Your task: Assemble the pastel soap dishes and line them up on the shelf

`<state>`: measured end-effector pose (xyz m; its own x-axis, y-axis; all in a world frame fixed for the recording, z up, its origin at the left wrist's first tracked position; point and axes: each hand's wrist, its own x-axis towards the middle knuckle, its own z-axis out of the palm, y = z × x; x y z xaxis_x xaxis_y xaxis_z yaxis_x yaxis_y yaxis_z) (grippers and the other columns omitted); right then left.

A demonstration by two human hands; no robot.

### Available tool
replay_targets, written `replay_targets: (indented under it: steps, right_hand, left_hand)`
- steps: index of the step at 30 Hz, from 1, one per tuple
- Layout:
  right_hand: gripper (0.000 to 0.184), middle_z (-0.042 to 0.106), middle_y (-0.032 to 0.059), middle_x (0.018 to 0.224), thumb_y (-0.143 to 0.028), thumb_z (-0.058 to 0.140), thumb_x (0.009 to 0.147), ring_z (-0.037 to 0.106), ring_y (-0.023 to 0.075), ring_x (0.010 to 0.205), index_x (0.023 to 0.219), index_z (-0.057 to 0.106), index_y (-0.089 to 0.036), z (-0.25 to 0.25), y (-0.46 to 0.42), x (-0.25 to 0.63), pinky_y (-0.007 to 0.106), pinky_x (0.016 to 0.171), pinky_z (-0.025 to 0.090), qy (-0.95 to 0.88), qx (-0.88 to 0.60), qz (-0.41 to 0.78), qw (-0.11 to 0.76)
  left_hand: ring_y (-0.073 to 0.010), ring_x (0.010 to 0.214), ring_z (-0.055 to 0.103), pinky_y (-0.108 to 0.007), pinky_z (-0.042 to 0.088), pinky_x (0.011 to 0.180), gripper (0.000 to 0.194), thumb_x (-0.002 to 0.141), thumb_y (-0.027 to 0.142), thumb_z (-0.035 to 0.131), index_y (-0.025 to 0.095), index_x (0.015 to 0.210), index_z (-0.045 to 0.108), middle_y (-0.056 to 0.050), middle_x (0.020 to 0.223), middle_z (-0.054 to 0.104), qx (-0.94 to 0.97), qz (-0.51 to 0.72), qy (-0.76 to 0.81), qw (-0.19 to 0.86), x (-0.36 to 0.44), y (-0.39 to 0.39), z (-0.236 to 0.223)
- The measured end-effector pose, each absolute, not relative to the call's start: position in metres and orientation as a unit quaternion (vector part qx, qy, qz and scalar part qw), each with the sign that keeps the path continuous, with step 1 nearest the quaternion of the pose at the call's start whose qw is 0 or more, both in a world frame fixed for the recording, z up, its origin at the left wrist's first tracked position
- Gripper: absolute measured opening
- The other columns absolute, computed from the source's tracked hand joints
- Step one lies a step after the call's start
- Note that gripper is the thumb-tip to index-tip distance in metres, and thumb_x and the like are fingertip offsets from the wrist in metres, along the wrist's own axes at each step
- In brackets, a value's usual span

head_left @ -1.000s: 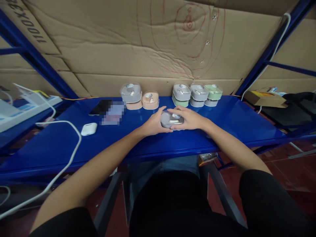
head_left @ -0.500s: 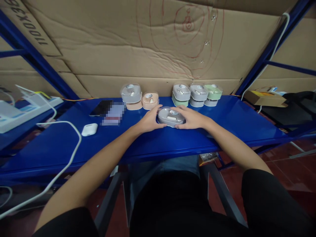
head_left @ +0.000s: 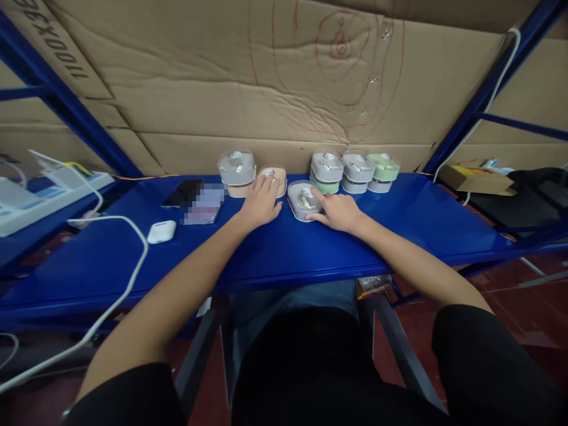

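A grey plastic box with a clear lid (head_left: 298, 204) rests on the blue table, turned at a slant, a sticker and a pale handle-like piece showing on top. On its right side my right hand (head_left: 339, 212) grips it, fingers on the lid and thumb at the near edge. My left hand (head_left: 261, 202) is open, its fingers stretched over the front and top of a peach lidded box (head_left: 279, 177), partly hiding it. Just left of that, a grey lidded box (head_left: 236, 168) sits stacked on a peach one (head_left: 238, 191).
Three two-high stacks of lidded boxes stand at the back right, topped by grey (head_left: 327, 167), grey (head_left: 357, 167) and green (head_left: 384, 167). To the left lie a phone (head_left: 183, 192), a white earbud case (head_left: 161, 231) and a white cable (head_left: 137, 269). Cardboard (head_left: 199, 106) lines the back.
My left hand has let go of the grey box and moved left and back to the peach box. The grey box has been turned and shifted slightly back, my right hand staying on it.
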<state>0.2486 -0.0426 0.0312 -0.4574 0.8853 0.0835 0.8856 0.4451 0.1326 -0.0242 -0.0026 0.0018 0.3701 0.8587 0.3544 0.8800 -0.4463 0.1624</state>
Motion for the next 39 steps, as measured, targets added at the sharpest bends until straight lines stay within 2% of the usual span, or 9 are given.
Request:
replay_targets:
  steps: [8, 15, 18, 24, 28, 31, 34, 36, 39]
  right_hand:
    - [0.078, 0.083, 0.0337, 0.142, -0.05, 0.045, 0.124, 0.082, 0.0491, 0.129, 0.187, 0.034, -0.005, 0.029, -0.025, 0.234, 0.05, 0.096, 0.061, -0.839, -0.536, -0.088, -0.004]
    - [0.078, 0.085, 0.0347, 0.137, -0.041, 0.044, 0.124, 0.083, 0.0474, 0.131, 0.188, 0.025, -0.002, 0.031, 0.009, 0.209, 0.054, 0.101, 0.064, -0.831, -0.549, -0.097, 0.0]
    - [0.076, 0.084, 0.0359, 0.139, -0.037, 0.043, 0.124, 0.083, 0.0477, 0.132, 0.188, 0.024, -0.002, 0.031, 0.02, 0.203, 0.057, 0.104, 0.063, -0.822, -0.563, -0.089, 0.006]
    - [0.062, 0.083, 0.0317, 0.144, -0.039, 0.046, 0.121, 0.082, 0.0467, 0.129, 0.174, 0.051, -0.007, 0.032, 0.015, 0.208, 0.053, 0.102, 0.062, -0.823, -0.56, -0.08, 0.052]
    - [0.058, 0.085, 0.0228, 0.137, -0.05, 0.048, 0.12, 0.08, 0.0415, 0.125, 0.158, 0.069, -0.013, 0.03, -0.002, 0.231, 0.053, 0.106, 0.061, -0.842, -0.495, -0.03, 0.213]
    - [0.068, 0.078, 0.0202, 0.152, -0.07, 0.06, 0.113, 0.073, 0.0396, 0.142, 0.156, 0.073, -0.018, 0.029, -0.011, 0.252, 0.056, 0.121, 0.059, -0.883, -0.364, 0.044, 0.294]
    - [0.107, 0.065, 0.0226, 0.173, -0.085, 0.085, 0.09, 0.063, 0.0459, 0.159, 0.172, 0.061, -0.021, 0.03, -0.014, 0.265, 0.066, 0.131, 0.053, -0.92, -0.288, 0.119, 0.237]
    - [0.123, 0.064, 0.0241, 0.175, -0.084, 0.094, 0.081, 0.064, 0.0486, 0.159, 0.179, 0.054, -0.021, 0.03, -0.016, 0.266, 0.07, 0.131, 0.053, -0.924, -0.29, 0.151, 0.199]
    - [0.123, 0.069, 0.0224, 0.17, -0.076, 0.097, 0.081, 0.069, 0.047, 0.153, 0.182, 0.049, -0.023, 0.029, -0.02, 0.261, 0.067, 0.129, 0.057, -0.922, -0.296, 0.166, 0.186]
  left_hand:
    - [-0.0538, 0.146, 0.064, -0.07, 0.052, 0.124, 0.047, 0.11, 0.039, 0.057, 0.012, 0.143, 0.075, -0.029, 0.143, 0.075, -0.784, -0.228, -0.571, 0.09, -0.009, -0.043, 0.021]
    - [-0.0622, 0.145, 0.062, -0.075, 0.054, 0.118, 0.067, 0.102, 0.063, 0.074, 0.013, 0.146, 0.072, -0.032, 0.15, 0.072, -0.741, -0.258, -0.614, 0.085, -0.005, -0.052, 0.011]
    - [-0.066, 0.141, 0.065, -0.076, 0.06, 0.107, 0.071, 0.1, 0.064, 0.075, 0.013, 0.149, 0.071, -0.036, 0.157, 0.067, -0.729, -0.242, -0.637, 0.063, -0.006, -0.053, 0.006]
    - [-0.0628, 0.139, 0.068, -0.074, 0.064, 0.104, 0.068, 0.094, 0.054, 0.083, 0.02, 0.152, 0.07, -0.03, 0.155, 0.069, -0.749, -0.222, -0.623, 0.032, -0.01, -0.059, 0.014]
    - [-0.0511, 0.153, 0.066, -0.066, 0.061, 0.122, 0.074, 0.087, 0.043, 0.083, 0.026, 0.157, 0.067, -0.018, 0.167, 0.064, -0.843, -0.181, -0.502, -0.068, -0.016, -0.055, 0.024]
    - [-0.0466, 0.162, 0.061, -0.062, 0.054, 0.135, 0.094, 0.079, 0.043, 0.09, 0.028, 0.167, 0.06, -0.016, 0.175, 0.06, -0.893, -0.223, -0.358, -0.158, -0.018, -0.048, 0.023]
    - [-0.0463, 0.158, 0.066, -0.063, 0.055, 0.133, 0.107, 0.078, 0.049, 0.095, 0.023, 0.173, 0.052, -0.022, 0.175, 0.062, -0.878, -0.278, -0.317, -0.225, -0.017, -0.043, 0.014]
    - [-0.0455, 0.152, 0.072, -0.063, 0.059, 0.128, 0.109, 0.079, 0.053, 0.097, 0.021, 0.172, 0.051, -0.024, 0.17, 0.067, -0.861, -0.29, -0.321, -0.269, -0.014, -0.041, 0.006]
    - [-0.0464, 0.149, 0.075, -0.064, 0.061, 0.125, 0.113, 0.077, 0.057, 0.1, 0.021, 0.172, 0.05, -0.024, 0.162, 0.074, -0.845, -0.299, -0.324, -0.302, -0.008, -0.04, -0.003]
